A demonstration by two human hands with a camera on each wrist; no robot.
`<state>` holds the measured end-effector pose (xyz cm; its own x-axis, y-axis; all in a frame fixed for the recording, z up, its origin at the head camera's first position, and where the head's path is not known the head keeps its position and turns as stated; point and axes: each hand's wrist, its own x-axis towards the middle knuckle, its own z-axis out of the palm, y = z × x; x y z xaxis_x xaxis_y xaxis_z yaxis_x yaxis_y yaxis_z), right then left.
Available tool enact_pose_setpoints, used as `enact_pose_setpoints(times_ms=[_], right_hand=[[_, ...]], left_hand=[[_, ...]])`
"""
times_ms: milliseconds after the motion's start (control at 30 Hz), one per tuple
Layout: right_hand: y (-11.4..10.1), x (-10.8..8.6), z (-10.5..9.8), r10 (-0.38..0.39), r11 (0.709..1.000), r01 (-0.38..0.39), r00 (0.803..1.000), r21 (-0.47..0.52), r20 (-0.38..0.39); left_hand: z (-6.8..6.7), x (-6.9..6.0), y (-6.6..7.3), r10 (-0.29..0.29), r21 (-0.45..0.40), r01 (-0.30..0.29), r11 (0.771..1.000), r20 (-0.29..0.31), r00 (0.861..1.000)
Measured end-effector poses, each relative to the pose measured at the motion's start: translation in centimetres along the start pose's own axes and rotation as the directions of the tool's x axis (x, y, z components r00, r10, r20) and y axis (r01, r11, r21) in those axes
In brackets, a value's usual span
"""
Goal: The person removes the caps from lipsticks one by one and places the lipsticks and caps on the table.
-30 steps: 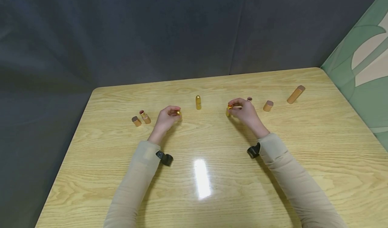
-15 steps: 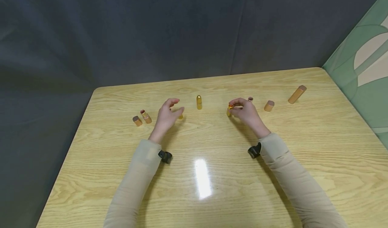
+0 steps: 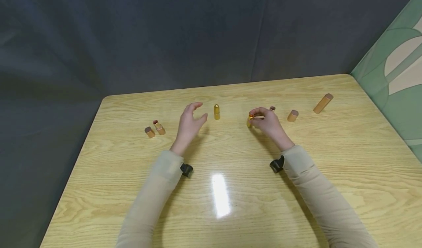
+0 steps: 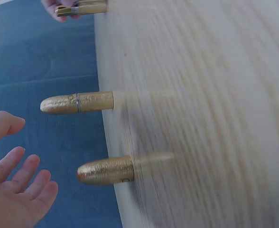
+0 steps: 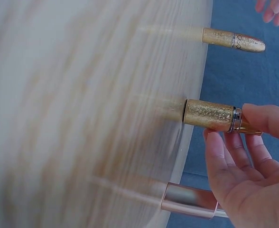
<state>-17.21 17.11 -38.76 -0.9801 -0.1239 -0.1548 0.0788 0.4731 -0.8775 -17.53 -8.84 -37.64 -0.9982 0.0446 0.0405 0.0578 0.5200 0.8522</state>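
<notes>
A capped gold lipstick (image 3: pixel 216 112) stands upright near the middle of the table. Just left of it is my left hand (image 3: pixel 190 125), thumb and fingers spread, holding nothing. In the left wrist view a rounded gold lipstick cap (image 4: pixel 106 171) stands on the table nearby; my hand hides it from the head view. My right hand (image 3: pixel 268 125) pinches the upper part of an uncapped gold lipstick (image 5: pixel 209 115), whose base stands on the table. Behind that hand is an uncapped rose-gold lipstick (image 5: pixel 189 199), mostly hidden in the head view.
On the left stand a rose-gold cap (image 3: pixel 150 132) and an uncapped rose-gold lipstick (image 3: pixel 159 128). Farther right are another rose-gold cap (image 3: pixel 292 116) and a tall closed rose-gold lipstick (image 3: pixel 323 103). A dark curtain (image 3: pixel 184 35) hangs behind the wooden table (image 3: pixel 250 211).
My left hand has let go of the gold cap, opened, and moved forward and right, close to the capped gold lipstick. The right hand keeps its pinch and stays in place.
</notes>
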Motion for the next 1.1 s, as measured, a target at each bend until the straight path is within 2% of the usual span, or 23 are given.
enact_pose_setpoints(times_ms=[100, 333, 633, 900, 1100], right_hand=[[0.0, -0.1, 0.0, -0.002, 1.000, 0.002, 1.000, -0.002, -0.002], [0.2, -0.1, 0.0, -0.016, 1.000, 0.016, 1.000, -0.009, -0.006], [0.2, -0.1, 0.0, -0.027, 1.000, 0.027, 1.000, -0.009, -0.011], [0.1, -0.2, 0.1, 0.004, 1.000, -0.004, 1.000, -0.020, 0.008], [-0.1, -0.1, 0.2, -0.005, 1.000, 0.005, 1.000, -0.021, 0.004]], left_hand=[[0.5, 0.1, 0.2, 0.011, 0.014, -0.011, 1.000, 0.010, 1.000], [1.5, 0.4, 0.8, 0.017, -0.032, -0.017, 0.999, 0.008, 1.000], [2.4, 1.2, 1.2, -0.044, -0.094, 0.046, 0.995, 0.020, 0.999], [3.0, 2.0, 1.5, -0.053, -0.087, 0.057, 0.995, 0.049, 0.997], [3.3, 2.4, 1.4, -0.047, -0.065, 0.050, 0.997, 0.059, 0.997]])
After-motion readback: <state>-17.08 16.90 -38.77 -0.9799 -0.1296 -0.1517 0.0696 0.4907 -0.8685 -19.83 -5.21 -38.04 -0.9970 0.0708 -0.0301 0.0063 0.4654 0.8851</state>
